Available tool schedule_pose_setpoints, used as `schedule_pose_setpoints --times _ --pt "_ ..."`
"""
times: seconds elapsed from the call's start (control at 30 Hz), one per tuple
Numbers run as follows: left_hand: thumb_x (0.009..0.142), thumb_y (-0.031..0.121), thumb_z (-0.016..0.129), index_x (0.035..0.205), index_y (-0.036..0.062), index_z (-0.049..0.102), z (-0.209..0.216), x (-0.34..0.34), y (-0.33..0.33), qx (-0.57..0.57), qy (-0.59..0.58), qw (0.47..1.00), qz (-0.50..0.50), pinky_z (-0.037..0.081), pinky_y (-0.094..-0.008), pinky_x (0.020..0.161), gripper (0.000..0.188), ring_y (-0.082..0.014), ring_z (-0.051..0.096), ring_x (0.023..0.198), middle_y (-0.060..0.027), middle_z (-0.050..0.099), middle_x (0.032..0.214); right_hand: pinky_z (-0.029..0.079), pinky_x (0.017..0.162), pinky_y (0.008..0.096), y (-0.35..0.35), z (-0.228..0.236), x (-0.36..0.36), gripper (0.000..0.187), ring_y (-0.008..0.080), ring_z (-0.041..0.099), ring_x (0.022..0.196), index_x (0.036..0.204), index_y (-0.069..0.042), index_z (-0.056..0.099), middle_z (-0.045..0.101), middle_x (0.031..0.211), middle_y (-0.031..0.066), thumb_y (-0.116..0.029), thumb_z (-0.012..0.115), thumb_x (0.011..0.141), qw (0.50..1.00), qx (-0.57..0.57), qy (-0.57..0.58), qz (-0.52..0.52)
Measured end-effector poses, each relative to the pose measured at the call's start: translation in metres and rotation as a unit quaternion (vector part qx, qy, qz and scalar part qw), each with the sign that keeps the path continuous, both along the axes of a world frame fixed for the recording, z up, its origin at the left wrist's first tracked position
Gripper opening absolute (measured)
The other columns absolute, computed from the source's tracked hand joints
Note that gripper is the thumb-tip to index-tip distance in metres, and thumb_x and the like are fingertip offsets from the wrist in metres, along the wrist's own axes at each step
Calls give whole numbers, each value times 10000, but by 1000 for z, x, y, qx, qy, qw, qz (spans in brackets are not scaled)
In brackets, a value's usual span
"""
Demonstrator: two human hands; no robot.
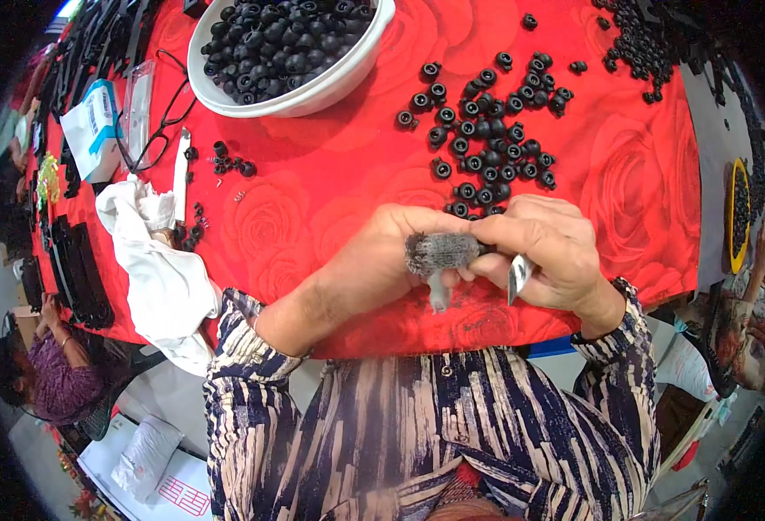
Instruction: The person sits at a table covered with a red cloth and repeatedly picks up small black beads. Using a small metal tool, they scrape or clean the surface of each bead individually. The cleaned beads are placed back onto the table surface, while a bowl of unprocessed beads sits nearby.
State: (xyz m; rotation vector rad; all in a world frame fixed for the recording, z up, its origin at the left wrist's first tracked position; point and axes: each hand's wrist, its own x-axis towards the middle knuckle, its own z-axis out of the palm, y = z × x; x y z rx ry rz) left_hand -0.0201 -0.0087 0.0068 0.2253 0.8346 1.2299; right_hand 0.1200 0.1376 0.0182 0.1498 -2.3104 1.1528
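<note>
My two hands meet over the near part of the red table. My left hand (374, 265) is closed, with a worn grey knitted finger cover (441, 253) on one digit. A pale, whitish covering (439, 293) shows just below it. At the tip of the knitted cover, a small black part (485, 249) is pinched between both hands, mostly hidden by fingers. My right hand (545, 247) is also closed, and a short metal blade (519, 276) sticks out below its fingers, pointing toward me. Many small black ball-shaped plastic parts (491, 152) lie loose just beyond my hands.
A white bowl (339, 91) heaped with black parts stands at the far left. Eyeglasses (158, 139), a white cloth (157, 278) and a tissue packet (94, 130) lie left. More black parts (638, 48) fill the far right corner. Other people (65, 373) sit at both sides.
</note>
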Motion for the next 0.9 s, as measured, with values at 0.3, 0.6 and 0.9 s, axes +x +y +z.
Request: schedule_pose_setpoints --times 0.3,0.6,0.9 --pt "917 69 506 1112 -14 584 -2 14 0 6 16 997 72 499 -250 555 226 -112 574 633 -40 586 781 351 424 298 -7 -6 3 348 167 480 480 946 28 634 496 593 35 -77 769 643 988 117 54 -81" --pt "912 67 512 1091 -9 590 -3 14 2 17 -21 993 116 513 -250 567 210 -108 577 692 -49 595 815 366 441 286 -4 -1 3 288 169 480 496 902 17 608 497 626 33 -46 740 654 993 96 17 -69" --pt "917 67 507 1103 -6 592 -8 5 1 64 -39 990 117 514 -242 570 218 -103 577 698 -60 612 847 416 581 298 9 2 3 171 189 519 651 1003 28 543 528 788 89 -39 544 845 986 -106 -112 -55"
